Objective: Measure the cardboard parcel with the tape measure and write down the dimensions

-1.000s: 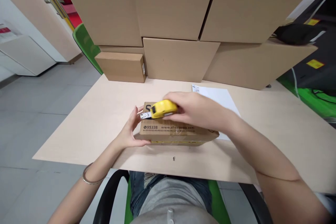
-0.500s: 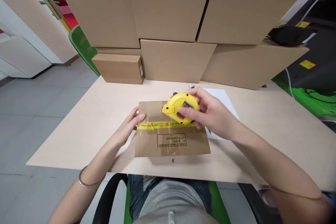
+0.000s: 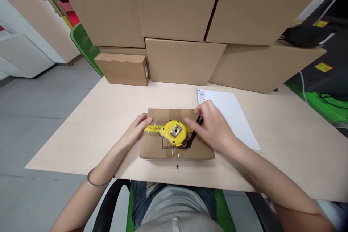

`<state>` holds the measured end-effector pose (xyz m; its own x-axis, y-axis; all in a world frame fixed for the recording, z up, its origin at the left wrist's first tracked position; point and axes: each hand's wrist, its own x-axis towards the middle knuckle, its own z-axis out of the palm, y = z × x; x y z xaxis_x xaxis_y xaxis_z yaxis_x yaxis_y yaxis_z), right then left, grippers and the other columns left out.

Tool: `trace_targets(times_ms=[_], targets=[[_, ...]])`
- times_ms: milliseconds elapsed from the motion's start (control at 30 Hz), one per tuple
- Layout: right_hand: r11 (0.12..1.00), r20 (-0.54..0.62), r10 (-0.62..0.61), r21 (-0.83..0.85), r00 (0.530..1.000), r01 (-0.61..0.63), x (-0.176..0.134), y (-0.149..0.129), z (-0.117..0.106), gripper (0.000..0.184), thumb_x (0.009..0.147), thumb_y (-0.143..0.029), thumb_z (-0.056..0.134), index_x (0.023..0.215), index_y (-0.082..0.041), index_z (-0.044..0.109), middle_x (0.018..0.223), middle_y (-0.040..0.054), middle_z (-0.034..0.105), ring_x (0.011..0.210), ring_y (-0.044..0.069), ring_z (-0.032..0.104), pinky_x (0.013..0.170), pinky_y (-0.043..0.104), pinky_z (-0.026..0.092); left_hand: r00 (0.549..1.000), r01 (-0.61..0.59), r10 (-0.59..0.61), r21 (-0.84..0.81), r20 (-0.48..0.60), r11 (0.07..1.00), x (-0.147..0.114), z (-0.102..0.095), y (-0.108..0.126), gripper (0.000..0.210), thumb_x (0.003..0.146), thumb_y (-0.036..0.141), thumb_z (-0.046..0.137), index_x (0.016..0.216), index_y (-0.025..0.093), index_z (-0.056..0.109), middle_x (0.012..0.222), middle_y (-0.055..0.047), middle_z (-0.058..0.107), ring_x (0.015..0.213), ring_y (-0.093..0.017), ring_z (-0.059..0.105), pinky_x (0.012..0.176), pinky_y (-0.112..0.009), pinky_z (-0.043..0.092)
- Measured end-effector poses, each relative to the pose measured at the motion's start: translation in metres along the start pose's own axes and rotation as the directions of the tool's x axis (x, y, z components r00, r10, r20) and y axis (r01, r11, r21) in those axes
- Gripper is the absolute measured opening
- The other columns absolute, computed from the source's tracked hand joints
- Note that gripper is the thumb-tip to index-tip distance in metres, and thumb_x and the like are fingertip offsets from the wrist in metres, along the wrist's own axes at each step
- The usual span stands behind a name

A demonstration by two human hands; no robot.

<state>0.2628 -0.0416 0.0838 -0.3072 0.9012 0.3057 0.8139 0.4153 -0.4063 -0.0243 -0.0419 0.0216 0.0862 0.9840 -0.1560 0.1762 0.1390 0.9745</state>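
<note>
A small cardboard box [image 3: 160,150], with yellow tape across its top, rests on the table in front of me. My left hand [image 3: 136,127] grips its left end, thumb on the top and fingers along the side. On the box lies a yellow tape measure [image 3: 179,127], metal clip facing up. Its black wrist strap [image 3: 192,138] runs up toward my right hand [image 3: 213,125]. That hand is over the box's right end, thumb and fingers apart and a little blurred. The strap passes behind the thumb; no grip on it shows.
A white sheet of paper [image 3: 231,110] lies beyond my right hand. Large cardboard boxes [image 3: 185,61] line the table's far edge, with a smaller closed box [image 3: 122,70] at the left. A green chair [image 3: 84,47] stands behind the table's left corner.
The tape measure, held in my right hand before, now lies on the box, turned clip side up. My right hand has let go of it, its fingers apart. My left hand stays on the box.
</note>
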Motion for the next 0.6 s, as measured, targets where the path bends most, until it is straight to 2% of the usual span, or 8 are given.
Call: trace_targets(times_ms=[67, 100, 167, 233, 300, 400, 500, 600], targets=[[0.972, 0.069, 0.210, -0.120, 0.975, -0.201, -0.005, 0.025, -0.007, 0.046, 0.104, -0.062, 0.035, 0.087, -0.024, 0.055, 0.086, 0.0093, 0.068, 0.079, 0.026, 0.063, 0.070, 0.036, 0.041, 1.000, 0.001, -0.001, -0.004, -0.027, 1.000, 0.001, 0.001, -0.003, 0.055, 0.088, 0.060, 0.066, 0.123, 0.018, 0.071, 0.136, -0.014, 0.072, 0.133, -0.039, 0.061, 0.102, -0.048, 0.052], [0.936, 0.127, 0.314, -0.206, 0.941, -0.284, -0.008, 0.038, -0.008, 0.047, 0.106, -0.059, 0.031, 0.084, -0.024, 0.055, 0.083, 0.0100, 0.069, 0.078, 0.027, 0.065, 0.069, 0.037, 0.040, 1.000, -0.001, 0.001, -0.006, -0.027, 1.000, 0.001, 0.002, -0.004, 0.056, 0.088, 0.060, 0.066, 0.123, 0.017, 0.070, 0.136, -0.014, 0.072, 0.133, -0.039, 0.061, 0.103, -0.047, 0.052], [0.861, 0.231, 0.464, -0.346, 0.855, -0.374, -0.017, 0.062, -0.001, 0.047, 0.106, -0.054, 0.032, 0.080, -0.023, 0.056, 0.080, 0.0141, 0.071, 0.080, 0.032, 0.068, 0.069, 0.039, 0.039, 1.000, -0.007, 0.007, -0.015, -0.015, 1.000, 0.002, 0.002, -0.005, 0.056, 0.087, 0.060, 0.067, 0.122, 0.017, 0.070, 0.135, -0.014, 0.072, 0.133, -0.039, 0.061, 0.103, -0.047, 0.051], [0.834, 0.291, 0.520, -0.378, 0.803, -0.403, -0.026, 0.081, 0.012, 0.044, 0.105, -0.049, 0.039, 0.076, -0.022, 0.058, 0.080, 0.0179, 0.072, 0.081, 0.035, 0.071, 0.068, 0.040, 0.039, 1.000, -0.021, 0.021, -0.030, -0.011, 0.999, 0.003, 0.003, -0.008, 0.056, 0.088, 0.060, 0.065, 0.122, 0.017, 0.069, 0.134, -0.014, 0.072, 0.133, -0.038, 0.060, 0.103, -0.046, 0.051], [0.847, 0.314, 0.512, -0.338, 0.799, -0.410, -0.034, 0.095, 0.025, 0.040, 0.103, -0.046, 0.043, 0.075, -0.021, 0.058, 0.081, 0.0183, 0.074, 0.081, 0.034, 0.071, 0.068, 0.040, 0.040, 0.999, -0.040, 0.039, -0.028, -0.030, 0.999, 0.004, 0.003, -0.014, 0.055, 0.090, 0.061, 0.063, 0.123, 0.017, 0.069, 0.135, -0.013, 0.070, 0.133, -0.037, 0.059, 0.104, -0.045, 0.050], [0.890, 0.329, 0.455, -0.197, 0.828, -0.410, -0.041, 0.109, 0.035, 0.037, 0.103, -0.044, 0.043, 0.075, -0.023, 0.055, 0.082, 0.0138, 0.073, 0.079, 0.030, 0.068, 0.070, 0.038, 0.041, 0.994, -0.084, 0.084, 0.004, -0.067, 0.996, 0.006, 0.004, -0.025, 0.057, 0.093, 0.065, 0.057, 0.124, 0.018, 0.066, 0.136, -0.013, 0.067, 0.136, -0.035, 0.056, 0.110, -0.046, 0.046], [0.910, 0.327, 0.377, 0.044, 0.866, -0.413, -0.044, 0.123, 0.037, 0.042, 0.104, -0.053, 0.037, 0.077, -0.025, 0.051, 0.073, 0.0053, 0.065, 0.071, 0.023, 0.060, 0.069, 0.035, 0.043, 0.990, -0.118, 0.119, 0.019, -0.070, 0.993, 0.009, 0.003, -0.033, 0.059, 0.095, 0.068, 0.051, 0.124, 0.018, 0.064, 0.135, -0.013, 0.065, 0.137, -0.034, 0.053, 0.113, -0.046, 0.044], [0.863, 0.269, 0.353, 0.276, 0.896, -0.423, -0.045, 0.135, 0.041, 0.046, 0.101, -0.067, 0.035, 0.084, -0.026, 0.047, 0.070, -0.0006, 0.056, 0.065, 0.019, 0.052, 0.063, 0.032, 0.041, 0.992, -0.121, 0.121, 0.003, -0.040, 0.993, 0.010, 0.000, -0.034, 0.057, 0.095, 0.067, 0.052, 0.124, 0.019, 0.063, 0.134, -0.013, 0.065, 0.136, -0.034, 0.053, 0.111, -0.046, 0.045]])
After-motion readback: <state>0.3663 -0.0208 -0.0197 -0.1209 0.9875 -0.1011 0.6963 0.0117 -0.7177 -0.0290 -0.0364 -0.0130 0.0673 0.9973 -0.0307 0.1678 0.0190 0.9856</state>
